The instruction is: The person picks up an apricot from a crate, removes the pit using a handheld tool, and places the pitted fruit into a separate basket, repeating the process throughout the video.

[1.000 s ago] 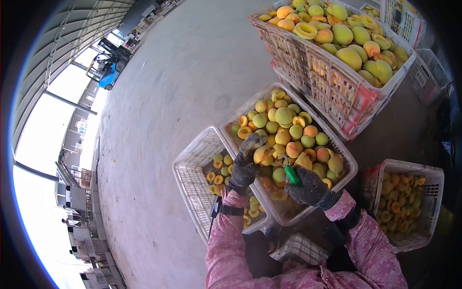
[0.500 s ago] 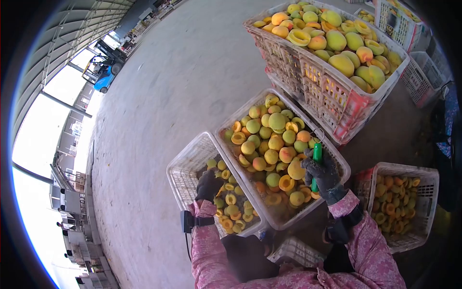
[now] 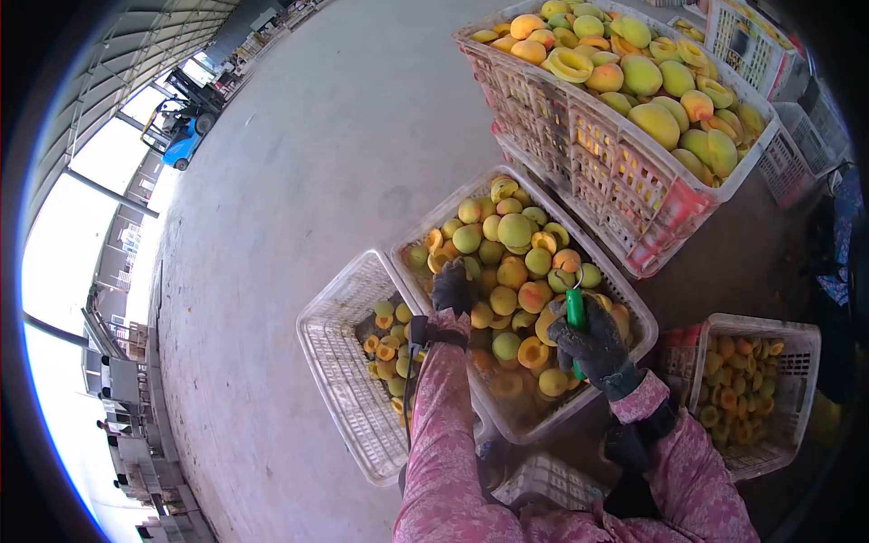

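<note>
My left hand (image 3: 454, 290), in a dark glove, is among whole and halved peaches (image 3: 516, 231) in the middle crate (image 3: 644, 339). An orange peach half (image 3: 438, 261) lies right by its fingertips. How its fingers are bent, and whether they hold any fruit, is hidden. Over the same crate's right side, my gloved right hand (image 3: 593, 348) is closed around a green-handled pitting tool (image 3: 575, 309). The tool's thin, curved metal end points up and away from me. To the left, a white crate (image 3: 344, 430) holds cut peach halves (image 3: 387, 344).
A tall stack of crates (image 3: 625, 172), heaped with peaches, stands at back right. Another crate (image 3: 806, 389) of halves sits at right. An upturned-looking white crate (image 3: 552, 480) is near my body. A blue forklift (image 3: 186, 136) stands far left on the concrete floor (image 3: 299, 172).
My left hand has moved from the left crate up and right into the middle crate. My right hand, still gripping the tool, has shifted slightly left and down.
</note>
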{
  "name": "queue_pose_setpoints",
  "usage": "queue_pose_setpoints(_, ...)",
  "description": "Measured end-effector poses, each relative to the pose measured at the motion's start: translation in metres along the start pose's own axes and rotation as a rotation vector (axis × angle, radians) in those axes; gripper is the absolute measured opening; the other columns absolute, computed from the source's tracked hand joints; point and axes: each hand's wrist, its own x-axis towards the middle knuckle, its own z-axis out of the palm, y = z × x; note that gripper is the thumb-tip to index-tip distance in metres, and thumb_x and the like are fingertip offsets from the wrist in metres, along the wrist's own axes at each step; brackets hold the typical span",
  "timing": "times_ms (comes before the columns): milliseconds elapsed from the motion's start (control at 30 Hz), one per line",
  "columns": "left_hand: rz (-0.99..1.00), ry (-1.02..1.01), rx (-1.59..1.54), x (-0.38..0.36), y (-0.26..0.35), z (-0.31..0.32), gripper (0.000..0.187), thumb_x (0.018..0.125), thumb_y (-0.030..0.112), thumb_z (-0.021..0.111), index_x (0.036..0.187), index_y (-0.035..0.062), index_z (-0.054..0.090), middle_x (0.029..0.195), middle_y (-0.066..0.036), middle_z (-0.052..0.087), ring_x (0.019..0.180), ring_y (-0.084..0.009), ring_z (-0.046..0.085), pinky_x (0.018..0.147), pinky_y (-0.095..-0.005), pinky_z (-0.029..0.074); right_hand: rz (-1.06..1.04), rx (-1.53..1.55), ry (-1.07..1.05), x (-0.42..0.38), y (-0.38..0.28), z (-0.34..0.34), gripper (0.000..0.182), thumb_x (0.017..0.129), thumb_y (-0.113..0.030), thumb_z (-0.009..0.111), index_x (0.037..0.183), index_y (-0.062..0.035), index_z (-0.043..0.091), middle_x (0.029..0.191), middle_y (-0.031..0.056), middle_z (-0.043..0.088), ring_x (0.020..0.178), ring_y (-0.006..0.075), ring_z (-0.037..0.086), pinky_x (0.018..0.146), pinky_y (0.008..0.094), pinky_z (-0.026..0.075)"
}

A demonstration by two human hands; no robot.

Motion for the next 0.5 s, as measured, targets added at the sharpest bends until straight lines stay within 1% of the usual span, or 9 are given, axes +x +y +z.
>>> queue_pose_setpoints(100, -0.016, -0.020, -0.110, -0.005, -0.011, -0.014, 0.052, 0.072, 0.028, 0.059, 0.120, 0.0105, 0.047, 0.121, -0.016, 0.048, 0.107, -0.0368, 0.049, 0.086, -0.0438, 0.044, 0.023, 0.046, 0.018, 0.000, 0.001, 0.001, 0.023, 0.079, -0.012, 0.059, 0.098, -0.0063, 0.047, 0.066, -0.0001, 0.046, 0.044, 0.0081, 0.045, 0.041, 0.0234, 0.039)
queue_pose_setpoints(200, 0.000, 0.333, -0.354, -0.027, -0.040, -0.030, 0.043, 0.071, 0.024, 0.059, 0.111, 0.0091, 0.055, 0.110, -0.016, 0.056, 0.102, -0.0321, 0.053, 0.088, -0.0411, 0.042, 0.038, 0.037, 0.010, -0.001, -0.001, -0.002, 0.023, 0.079, -0.012, 0.058, 0.098, -0.0057, 0.047, 0.065, 0.0005, 0.047, 0.043, 0.0083, 0.045, 0.041, 0.0235, 0.039)
queue_pose_setpoints(233, -0.055, 0.350, -0.283, -0.031, -0.057, -0.038, 0.042, 0.071, 0.023, 0.059, 0.110, 0.0092, 0.056, 0.108, -0.016, 0.057, 0.102, -0.0321, 0.053, 0.088, -0.0413, 0.043, 0.044, 0.040, 0.007, -0.003, -0.001, -0.003, 0.023, 0.079, -0.012, 0.058, 0.098, -0.0057, 0.047, 0.065, 0.0005, 0.047, 0.043, 0.0083, 0.045, 0.041, 0.0235, 0.039)
queue_pose_setpoints(267, -0.174, 0.294, -0.188, -0.044, -0.065, -0.061, 0.043, 0.071, 0.027, 0.059, 0.111, 0.0091, 0.057, 0.108, -0.014, 0.057, 0.100, -0.0336, 0.054, 0.086, -0.0415, 0.043, 0.031, 0.040, 0.000, -0.004, 0.000, -0.004, 0.022, 0.079, -0.011, 0.058, 0.098, -0.0056, 0.047, 0.065, 0.0007, 0.047, 0.043, 0.0083, 0.045, 0.041, 0.0236, 0.039)
queue_pose_setpoints(300, -0.370, 0.085, 0.002, -0.049, -0.070, -0.086, 0.048, 0.071, 0.033, 0.058, 0.114, 0.0108, 0.055, 0.116, -0.015, 0.053, 0.108, -0.0358, 0.049, 0.092, -0.0430, 0.039, 0.016, 0.041, -0.007, -0.004, 0.000, -0.004, 0.022, 0.080, -0.011, 0.058, 0.098, -0.0055, 0.047, 0.064, 0.0009, 0.047, 0.043, 0.0084, 0.045, 0.041, 0.0236, 0.039)
queue_pose_setpoints(367, -0.298, 0.209, 0.360, -0.058, -0.126, -0.065, 0.055, 0.072, 0.040, 0.057, 0.120, 0.0141, 0.051, 0.126, -0.017, 0.045, 0.118, -0.0375, 0.040, 0.098, -0.0449, 0.032, 0.010, 0.036, -0.006, -0.004, -0.006, -0.001, 0.022, 0.079, -0.010, 0.058, 0.098, -0.0056, 0.047, 0.063, 0.0010, 0.047, 0.043, 0.0084, 0.045, 0.041, 0.0237, 0.039)
queue_pose_setpoints(400, -0.299, 0.212, 0.364, -0.063, -0.117, -0.077, 0.055, 0.072, 0.040, 0.057, 0.120, 0.0141, 0.051, 0.126, -0.017, 0.045, 0.118, -0.0375, 0.040, 0.098, -0.0449, 0.032, 0.015, 0.049, -0.009, -0.005, -0.008, 0.000, 0.022, 0.079, -0.010, 0.058, 0.098, -0.0058, 0.047, 0.064, 0.0010, 0.047, 0.043, 0.0084, 0.045, 0.041, 0.0235, 0.038)
queue_pose_setpoints(467, -0.076, 0.160, 0.112, -0.070, -0.094, -0.094, 0.060, 0.073, 0.039, 0.059, 0.126, 0.0158, 0.045, 0.132, -0.018, 0.039, 0.124, -0.0364, 0.032, 0.103, -0.0452, 0.025, 0.015, 0.064, -0.013, -0.004, -0.007, 0.002, 0.022, 0.079, -0.009, 0.058, 0.097, -0.0060, 0.047, 0.065, 0.0010, 0.048, 0.043, 0.0083, 0.045, 0.041, 0.0234, 0.038)
queue_pose_setpoints(500, -0.027, 0.170, -0.162, -0.064, -0.089, -0.078, 0.064, 0.070, 0.037, 0.064, 0.127, 0.0152, 0.043, 0.131, -0.016, 0.040, 0.123, -0.0360, 0.035, 0.101, -0.0435, 0.029, 0.024, 0.077, -0.018, -0.004, -0.003, 0.003, 0.021, 0.079, -0.009, 0.058, 0.097, -0.0062, 0.047, 0.065, 0.0008, 0.048, 0.043, 0.0082, 0.044, 0.040, 0.0232, 0.038)
